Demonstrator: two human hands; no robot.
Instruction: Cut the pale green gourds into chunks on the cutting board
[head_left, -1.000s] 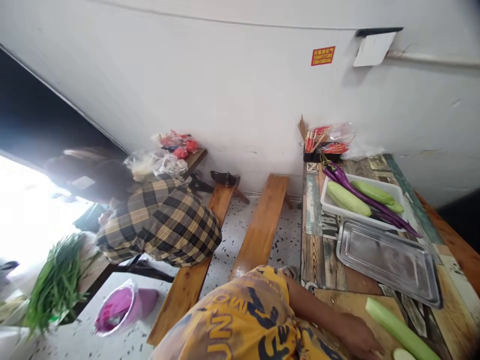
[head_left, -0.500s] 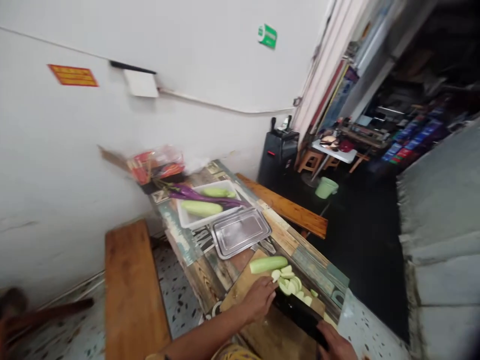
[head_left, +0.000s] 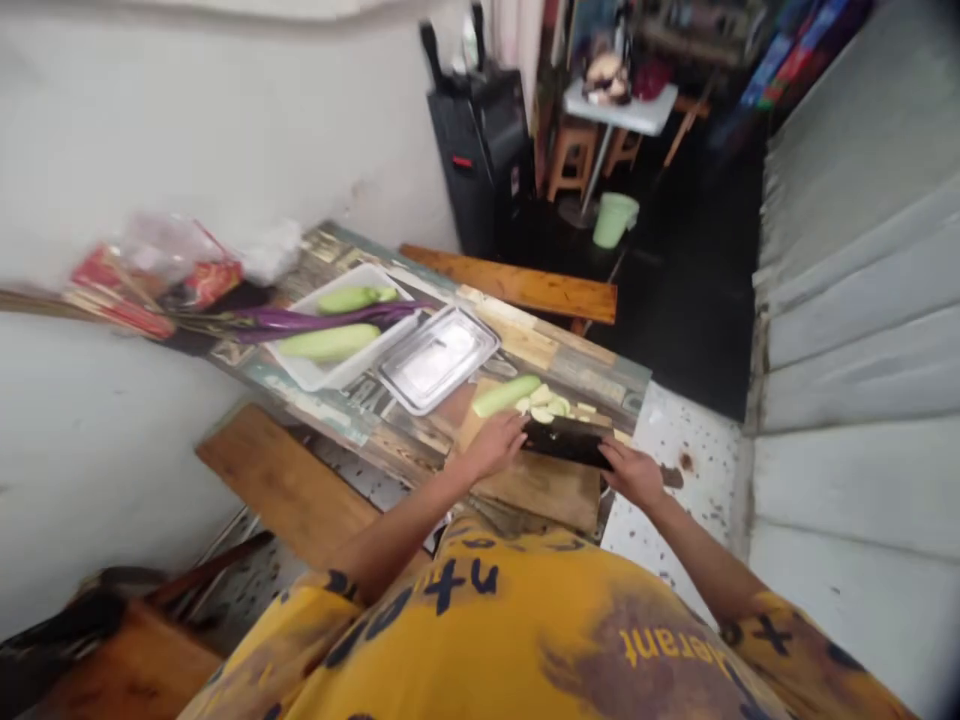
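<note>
A dark-bladed cleaver (head_left: 566,442) lies across the cutting board (head_left: 555,490), its blade beside pale green slices (head_left: 546,403). My right hand (head_left: 634,475) is closed on its right end, and a bit of handle shows past the fingers. At the blade's left end, my left hand (head_left: 495,445) has its fingers closed against the blade. Beyond the slices on the board rests a cut length of pale green squash (head_left: 506,395), apart from both hands.
A metal tray (head_left: 439,358) sits left of the board. Further left, a white tray (head_left: 304,377) holds squash and purple eggplants (head_left: 300,320). Wooden benches (head_left: 525,285) flank the table. A black bin-like cabinet (head_left: 484,150) and a green bucket (head_left: 615,220) stand beyond.
The view has tilted down and turned, so the table sits higher and my shirt shows. The cleaver is now more level across the board, with both hands still on it.
</note>
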